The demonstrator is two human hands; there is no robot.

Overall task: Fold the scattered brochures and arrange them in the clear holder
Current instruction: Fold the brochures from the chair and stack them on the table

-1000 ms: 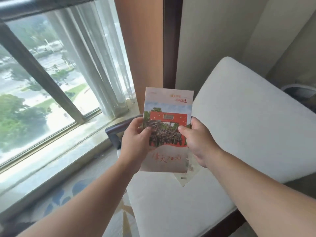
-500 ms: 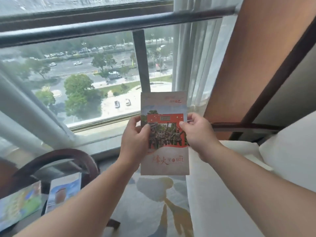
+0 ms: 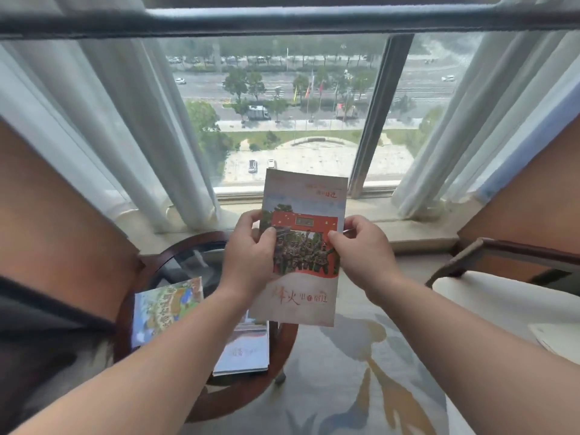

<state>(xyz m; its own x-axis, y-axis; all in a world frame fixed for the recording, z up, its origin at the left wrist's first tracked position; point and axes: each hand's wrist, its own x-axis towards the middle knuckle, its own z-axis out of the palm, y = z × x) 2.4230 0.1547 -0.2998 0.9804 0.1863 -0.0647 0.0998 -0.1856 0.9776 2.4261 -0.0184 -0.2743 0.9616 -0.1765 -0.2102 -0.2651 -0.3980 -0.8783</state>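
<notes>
Head view: my left hand (image 3: 248,262) and right hand (image 3: 364,255) pinch the brochure (image 3: 301,284) by its edges, upright near the table (image 3: 179,248). It seems folded; next I must find the holder, unseen here.

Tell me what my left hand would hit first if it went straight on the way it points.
Probably the window sill: the left hand, gripping the brochure, points toward it, though depth is unclear.

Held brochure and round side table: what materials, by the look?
The brochure looks like thin coated paper: colour-printed, slight sheen, staying flat while held. The round table has a dark polished wood rim and probably a glass top, since its centre shows reflections.
</notes>
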